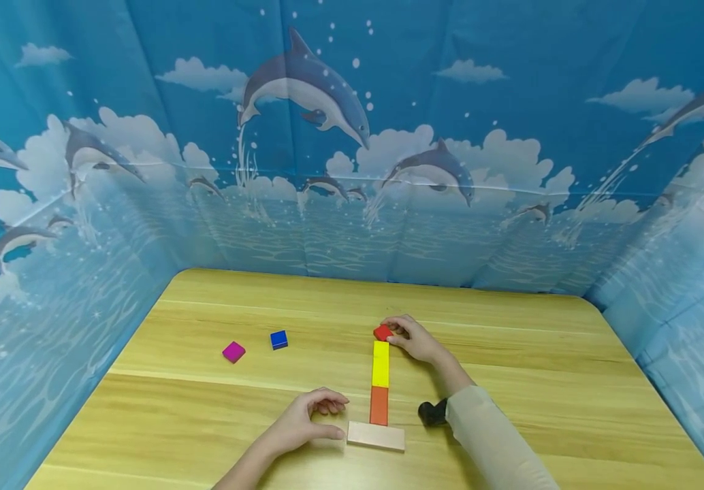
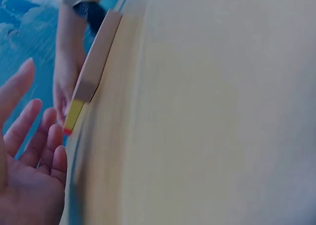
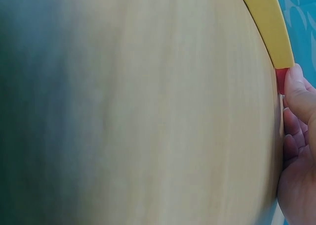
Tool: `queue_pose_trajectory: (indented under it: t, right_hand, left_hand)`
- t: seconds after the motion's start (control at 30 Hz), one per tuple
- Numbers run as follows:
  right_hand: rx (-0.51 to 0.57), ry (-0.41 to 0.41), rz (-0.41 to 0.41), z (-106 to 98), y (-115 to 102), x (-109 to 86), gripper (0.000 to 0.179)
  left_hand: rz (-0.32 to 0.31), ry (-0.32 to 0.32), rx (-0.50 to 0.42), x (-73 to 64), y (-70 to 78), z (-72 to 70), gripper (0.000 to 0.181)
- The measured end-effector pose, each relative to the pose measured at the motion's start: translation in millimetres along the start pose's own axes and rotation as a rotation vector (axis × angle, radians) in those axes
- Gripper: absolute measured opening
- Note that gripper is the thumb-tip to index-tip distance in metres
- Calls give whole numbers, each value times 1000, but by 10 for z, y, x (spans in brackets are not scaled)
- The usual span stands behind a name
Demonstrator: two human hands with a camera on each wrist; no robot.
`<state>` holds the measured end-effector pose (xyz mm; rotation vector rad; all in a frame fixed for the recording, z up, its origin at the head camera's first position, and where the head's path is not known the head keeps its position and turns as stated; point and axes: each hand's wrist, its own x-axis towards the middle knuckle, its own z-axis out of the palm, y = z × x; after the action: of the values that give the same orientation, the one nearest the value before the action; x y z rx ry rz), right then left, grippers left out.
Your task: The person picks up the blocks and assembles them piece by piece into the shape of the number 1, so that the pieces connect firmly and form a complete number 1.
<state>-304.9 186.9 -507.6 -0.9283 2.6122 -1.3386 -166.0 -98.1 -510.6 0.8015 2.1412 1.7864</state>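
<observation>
Blocks lie flat on the table in a line. A pale wooden block [image 1: 376, 436] lies crosswise at the near end, then an orange block [image 1: 379, 405] and a yellow block [image 1: 380, 364] run away from it. At the far end of the yellow block, my right hand [image 1: 413, 339] pinches a small red block [image 1: 382, 332] between thumb and fingers. The right wrist view shows the red block [image 3: 281, 80] right at the yellow block's end, partly behind the thumb. My left hand [image 1: 312, 420] is beside the pale block's left end, fingers loosely bent, holding nothing.
To the left on the wooden table [image 1: 162, 401] lie a magenta block [image 1: 233, 352] and a blue block [image 1: 279, 339]. A black object [image 1: 433, 413], seemingly the wrist camera, sits by the right sleeve. A dolphin-printed curtain [image 1: 340, 231] surrounds the table's back and sides.
</observation>
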Motion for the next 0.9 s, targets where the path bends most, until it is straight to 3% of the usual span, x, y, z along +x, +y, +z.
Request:
queue_pose_trajectory:
  t: [0.2,0.57,0.83,0.9]
  right_hand:
    - [-52,4,116,31,-20,32,31]
    - [-27,-8,113,-16,-429,-7,30]
    - [-26,-13,101,-33,-432,-3,29]
    - [-39,-8,89,-9,-309,13,29]
  left_hand:
    - [48,87,82,-15,18,-195,45]
    - [-12,363,209,-169,397,-514,48]
    - [-20,542,263,-242,366,-739,44]
    - [-19,581,286,-244,287,-797,45]
